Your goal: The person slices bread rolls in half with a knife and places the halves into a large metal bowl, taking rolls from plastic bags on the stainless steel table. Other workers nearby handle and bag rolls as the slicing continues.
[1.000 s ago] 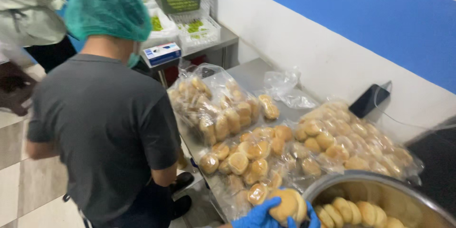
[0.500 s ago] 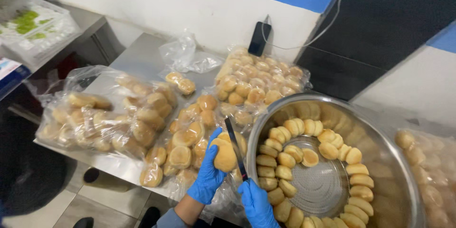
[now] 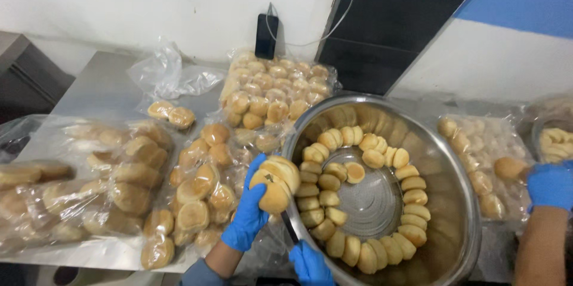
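Note:
My left hand [image 3: 248, 214], in a blue glove, holds a round golden bun [image 3: 276, 183] just left of a big steel bowl [image 3: 459, 202]. The bun looks partly split open. My right hand [image 3: 309, 264], also in a blue glove, grips a dark knife [image 3: 289, 225] whose blade points up at the underside of the bun. Inside the bowl, several buns [image 3: 334, 187] stand on edge in rings around the wall.
Clear plastic bags full of buns [image 3: 197, 190] cover the steel table to the left and behind the bowl. A black phone [image 3: 266, 36] leans on the white wall with a cable. At the right, another person's blue-gloved hand [image 3: 550, 186] holds a bun [image 3: 508, 168].
The view has swung from a person in a green hairnet to the bowl. The bun in my left hand has moved closer to the rim, and the knife sits lower under it.

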